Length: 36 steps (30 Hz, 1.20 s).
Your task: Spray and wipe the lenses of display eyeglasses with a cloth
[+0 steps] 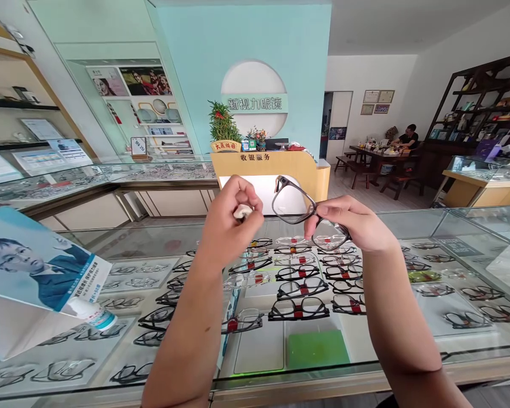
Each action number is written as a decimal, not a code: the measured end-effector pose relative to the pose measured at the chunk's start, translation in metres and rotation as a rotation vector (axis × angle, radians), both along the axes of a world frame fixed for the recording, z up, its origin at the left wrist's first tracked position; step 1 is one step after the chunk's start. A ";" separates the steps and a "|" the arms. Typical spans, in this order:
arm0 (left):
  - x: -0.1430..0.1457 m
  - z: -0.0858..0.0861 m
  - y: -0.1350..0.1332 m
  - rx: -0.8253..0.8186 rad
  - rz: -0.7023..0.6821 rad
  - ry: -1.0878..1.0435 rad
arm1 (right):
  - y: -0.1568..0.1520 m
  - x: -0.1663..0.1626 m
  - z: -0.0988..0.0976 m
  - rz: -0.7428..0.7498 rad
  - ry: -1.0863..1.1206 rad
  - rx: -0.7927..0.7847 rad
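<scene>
Raised over the glass display counter, my right hand (346, 218) pinches a pair of dark-framed eyeglasses (295, 221) near the bridge. The glasses are tilted, with one lens up toward the left and the other lower, beside my fingers. To their left, my left hand (236, 218) is closed around a small crumpled white cloth (243, 212), most of which the fingers hide. A gap separates my left hand from the glasses. Below both hands, rows of eyeglasses (301, 287), several with red tags, lie inside the counter.
A folded advertising card (38, 260) and a white bottle with a blue label (96, 314) stand on the counter at left. The counter's glass front edge (323, 371) runs below my arms. Ahead is a wooden cashier desk (255, 164). A person (409, 137) sits at a far table.
</scene>
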<state>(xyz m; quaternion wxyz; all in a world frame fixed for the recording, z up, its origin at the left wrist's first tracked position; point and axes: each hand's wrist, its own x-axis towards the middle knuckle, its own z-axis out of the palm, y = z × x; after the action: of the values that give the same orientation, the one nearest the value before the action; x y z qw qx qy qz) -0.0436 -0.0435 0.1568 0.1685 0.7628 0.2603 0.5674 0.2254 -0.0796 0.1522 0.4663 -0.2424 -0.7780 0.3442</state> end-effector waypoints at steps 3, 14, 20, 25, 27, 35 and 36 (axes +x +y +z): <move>-0.002 0.001 -0.004 0.126 -0.026 0.134 | 0.000 0.004 0.001 -0.002 -0.014 0.005; 0.001 -0.004 0.002 0.550 0.163 0.293 | -0.006 0.004 0.006 0.027 -0.089 0.014; 0.001 -0.003 -0.001 0.581 0.227 0.316 | -0.009 0.005 0.006 0.016 -0.098 0.010; 0.004 -0.003 0.003 0.582 0.214 0.247 | -0.015 -0.001 0.003 -0.140 0.001 0.068; 0.004 -0.005 0.006 0.544 0.228 0.183 | -0.016 -0.004 0.001 -0.329 0.127 0.198; 0.007 -0.017 0.021 0.449 0.466 -0.159 | -0.002 -0.009 -0.005 -0.753 0.060 0.726; 0.007 -0.017 0.022 0.447 0.485 -0.171 | 0.000 -0.010 -0.005 -0.763 0.021 0.744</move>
<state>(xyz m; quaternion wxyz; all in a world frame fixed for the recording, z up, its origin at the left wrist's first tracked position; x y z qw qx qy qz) -0.0366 -0.0217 0.1397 -0.1218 0.6464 0.2883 0.6959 0.2152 -0.0798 0.1469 0.6206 -0.3230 -0.6993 -0.1466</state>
